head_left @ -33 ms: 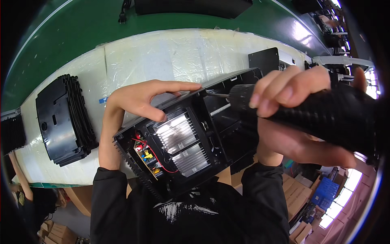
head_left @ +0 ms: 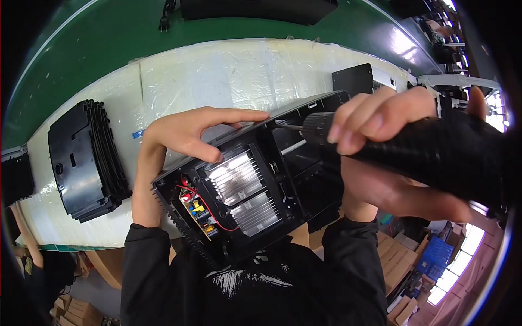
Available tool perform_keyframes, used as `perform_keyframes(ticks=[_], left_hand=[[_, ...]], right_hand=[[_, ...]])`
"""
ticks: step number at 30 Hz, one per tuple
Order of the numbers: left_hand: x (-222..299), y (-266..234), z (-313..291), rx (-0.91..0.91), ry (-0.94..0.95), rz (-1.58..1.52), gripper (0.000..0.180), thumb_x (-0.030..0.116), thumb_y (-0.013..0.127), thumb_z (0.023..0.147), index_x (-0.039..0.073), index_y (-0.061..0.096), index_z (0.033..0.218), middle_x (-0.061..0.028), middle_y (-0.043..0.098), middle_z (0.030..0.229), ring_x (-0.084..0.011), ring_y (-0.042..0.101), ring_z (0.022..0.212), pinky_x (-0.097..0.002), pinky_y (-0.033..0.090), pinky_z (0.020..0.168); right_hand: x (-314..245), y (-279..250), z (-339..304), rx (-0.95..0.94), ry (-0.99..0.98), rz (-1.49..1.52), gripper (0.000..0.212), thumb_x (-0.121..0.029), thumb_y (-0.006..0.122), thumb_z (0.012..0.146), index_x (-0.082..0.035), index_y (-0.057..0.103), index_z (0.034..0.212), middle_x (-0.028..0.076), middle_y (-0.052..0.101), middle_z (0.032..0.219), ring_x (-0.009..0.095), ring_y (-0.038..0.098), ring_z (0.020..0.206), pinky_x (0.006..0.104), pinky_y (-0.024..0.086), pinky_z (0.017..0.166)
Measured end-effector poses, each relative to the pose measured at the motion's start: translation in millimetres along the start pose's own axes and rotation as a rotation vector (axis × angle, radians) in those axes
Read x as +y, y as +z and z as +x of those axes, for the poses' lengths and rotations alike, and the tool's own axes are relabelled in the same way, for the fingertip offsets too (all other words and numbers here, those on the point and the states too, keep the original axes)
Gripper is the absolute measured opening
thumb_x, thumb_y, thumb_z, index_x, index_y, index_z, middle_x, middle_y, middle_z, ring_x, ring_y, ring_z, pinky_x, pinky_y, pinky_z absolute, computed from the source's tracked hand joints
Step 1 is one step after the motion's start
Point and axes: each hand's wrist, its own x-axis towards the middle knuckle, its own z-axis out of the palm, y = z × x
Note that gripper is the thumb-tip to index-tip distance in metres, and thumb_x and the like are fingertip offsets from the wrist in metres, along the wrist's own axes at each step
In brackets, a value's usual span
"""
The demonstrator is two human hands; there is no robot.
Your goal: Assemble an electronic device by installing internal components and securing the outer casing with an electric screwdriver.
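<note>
A black plastic device housing (head_left: 217, 252) lies tilted across the near edge of the table. Inside it sit two silver finned heat sinks (head_left: 235, 182) and a small circuit board (head_left: 198, 214) with red wires. My left hand (head_left: 187, 130) grips the housing's far edge, the thumb over the inner side and the fingers stretched along the rim. A black electric screwdriver (head_left: 429, 146) is wrapped in the fingers of my right hand (head_left: 380, 130). Its thin bit (head_left: 290, 127) reaches into the housing near the far wall, close to my left fingertips. The bit's very tip is hard to make out.
Curved black panels (head_left: 81, 163) stand stacked at the left on the plastic-covered table (head_left: 217, 70). Behind the right hand is a dark panel with a white box (head_left: 353, 80). Another person's arm (head_left: 27, 233) shows at the far left. Cardboard boxes (head_left: 394, 258) lie below right.
My right hand and the screwdriver have shifted slightly left, toward the housing. The left hand and housing have not moved.
</note>
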Motion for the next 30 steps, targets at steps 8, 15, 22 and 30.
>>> perform_keyframes(ticks=[8, 15, 22, 30], left_hand=[[-9.0, 1.0, -5.5, 0.029, 0.02, 0.031, 0.089, 0.051, 0.064, 0.073, 0.004, 0.034, 0.142, -0.0165, 0.037, 0.144, -0.0317, 0.043, 0.128, -0.0418, 0.038, 0.101], [-2.2, 1.2, -6.5, 0.026, -0.021, -0.002, 0.087, 0.043, 0.065, 0.071, 0.003, 0.034, 0.141, -0.0147, 0.037, 0.145, -0.0274, 0.043, 0.128, -0.039, 0.036, 0.101], [-0.9, -0.6, -9.1, 0.025, -0.017, 0.016, 0.085, 0.039, 0.063, 0.07, 0.003, 0.034, 0.141, -0.0145, 0.038, 0.144, -0.0266, 0.043, 0.127, -0.0383, 0.036, 0.101], [2.8, 1.0, -6.7, 0.027, -0.042, -0.077, 0.089, 0.045, 0.066, 0.072, -0.004, 0.033, 0.139, -0.0208, 0.042, 0.139, -0.0291, 0.043, 0.127, -0.0384, 0.031, 0.105]], right_hand=[[3.4, 36.1, -12.1, 0.529, 0.11, -0.153, 0.095, -0.081, 0.03, 0.076, -0.018, 0.005, 0.142, 0.013, 0.055, 0.078, 0.018, 0.056, 0.05, 0.0312, 0.051, 0.044], [5.2, 40.0, -7.0, 0.572, 0.102, -0.137, 0.096, -0.08, 0.03, 0.077, -0.013, 0.006, 0.141, 0.013, 0.056, 0.076, 0.018, 0.056, 0.049, 0.031, 0.05, 0.042], [0.7, 50.0, 2.6, 0.65, 0.219, -0.234, 0.096, -0.079, 0.031, 0.077, -0.013, 0.005, 0.141, 0.013, 0.056, 0.075, 0.017, 0.055, 0.049, 0.0309, 0.05, 0.042], [19.3, 53.8, -7.6, 0.674, 0.06, -0.08, 0.094, -0.079, 0.033, 0.077, -0.014, 0.01, 0.14, 0.012, 0.055, 0.074, 0.017, 0.055, 0.049, 0.0305, 0.05, 0.043]])
